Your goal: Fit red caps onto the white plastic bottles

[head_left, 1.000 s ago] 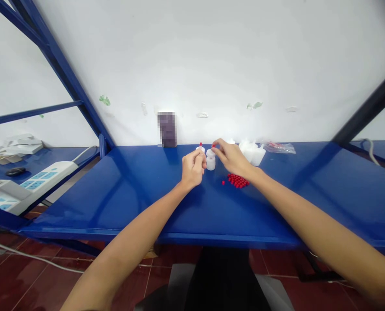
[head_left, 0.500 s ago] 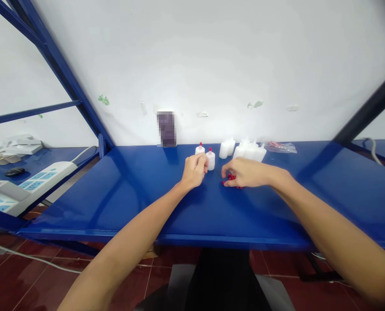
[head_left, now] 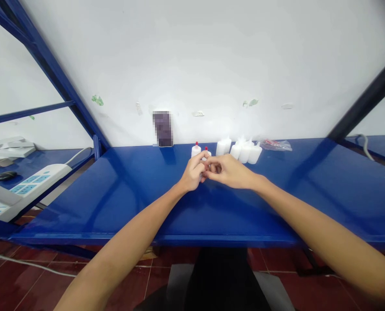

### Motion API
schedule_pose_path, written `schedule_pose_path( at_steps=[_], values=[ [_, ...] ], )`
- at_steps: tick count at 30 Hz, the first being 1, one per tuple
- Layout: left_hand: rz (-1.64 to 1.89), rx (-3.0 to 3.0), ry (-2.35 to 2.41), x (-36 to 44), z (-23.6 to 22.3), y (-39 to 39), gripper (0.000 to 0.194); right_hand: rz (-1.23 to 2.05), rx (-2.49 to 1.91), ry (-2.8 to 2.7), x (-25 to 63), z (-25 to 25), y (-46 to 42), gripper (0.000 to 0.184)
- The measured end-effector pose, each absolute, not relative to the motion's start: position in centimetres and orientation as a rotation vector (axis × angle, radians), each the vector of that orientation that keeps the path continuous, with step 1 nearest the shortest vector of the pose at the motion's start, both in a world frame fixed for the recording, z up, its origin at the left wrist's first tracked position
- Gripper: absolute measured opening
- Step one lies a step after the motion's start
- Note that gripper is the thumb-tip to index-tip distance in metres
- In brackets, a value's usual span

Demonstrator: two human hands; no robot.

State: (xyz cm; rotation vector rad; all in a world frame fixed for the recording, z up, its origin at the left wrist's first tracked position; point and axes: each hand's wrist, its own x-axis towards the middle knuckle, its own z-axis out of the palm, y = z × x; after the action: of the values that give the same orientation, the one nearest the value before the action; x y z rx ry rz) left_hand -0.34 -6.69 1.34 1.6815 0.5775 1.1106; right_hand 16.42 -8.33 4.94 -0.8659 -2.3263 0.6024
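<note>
My left hand (head_left: 192, 173) is closed, its fingers curled around something mostly hidden; a pale bit shows beneath them. Against it, my right hand (head_left: 231, 172) is closed in a pinch at the same spot, and what it pinches cannot be made out. Just behind the hands stand a white squeeze bottle with a red cap (head_left: 196, 150) and a second red-capped bottle (head_left: 206, 153), partly covered by my fingers. To their right is a pair of white bottles (head_left: 223, 147) without red caps, beside a cluster of similar bottles (head_left: 245, 152). The loose red caps are hidden now.
A clear plastic bag (head_left: 278, 145) with red pieces lies behind the bottles on the blue table (head_left: 121, 203). A blurred-out dark panel (head_left: 163, 128) leans against the wall. At left are a power strip (head_left: 30, 185) and a dark mouse (head_left: 6, 176). Blue frame posts (head_left: 63, 82) rise at the sides.
My right hand has moved left from the small red caps to meet my left hand, its fingers now drawn together. The view has shifted slightly.
</note>
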Motion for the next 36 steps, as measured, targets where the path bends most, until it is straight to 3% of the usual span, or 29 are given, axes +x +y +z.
schedule_pose_path(
  at_steps=[4,13,16,19,22,28,33,36],
  values=[
    [1.148,1.679,0.588,-0.5,1.3,-6.5,0.017,0.696,-0.835,-2.232,15.8,4.4,-8.5,0.009],
    [1.488,1.57,0.568,0.1,1.9,-6.9,0.037,0.726,-0.827,-2.043,14.9,4.2,-8.3,0.013],
    [1.671,1.54,0.629,-0.3,2.1,-6.2,0.032,0.562,-0.881,-1.9,15.7,5.6,-7.1,0.016],
    [1.758,1.528,0.806,-1.2,2.2,-5.5,0.015,0.298,-1.018,-1.855,16.8,7.6,-5.4,0.01],
    [1.605,1.813,0.936,-1.8,1.9,-5.6,0.023,0.155,-1.144,-2.026,17.0,8.7,-3.9,0.01],
    [0.798,2.533,1.104,-1.1,1.3,-6.4,0.021,0.1,-1.288,-2.205,15.9,7.9,-2.9,0.011],
    [0.655,2.631,1.319,-1.2,1.0,-5.9,0.037,0.162,-1.269,-2.124,17.3,8.0,-3.2,0.021],
    [0.604,2.641,1.383,-1.6,0.8,-5.5,0.041,0.033,-1.367,-1.989,19.9,8.1,-3.3,0.026]
  ],
)
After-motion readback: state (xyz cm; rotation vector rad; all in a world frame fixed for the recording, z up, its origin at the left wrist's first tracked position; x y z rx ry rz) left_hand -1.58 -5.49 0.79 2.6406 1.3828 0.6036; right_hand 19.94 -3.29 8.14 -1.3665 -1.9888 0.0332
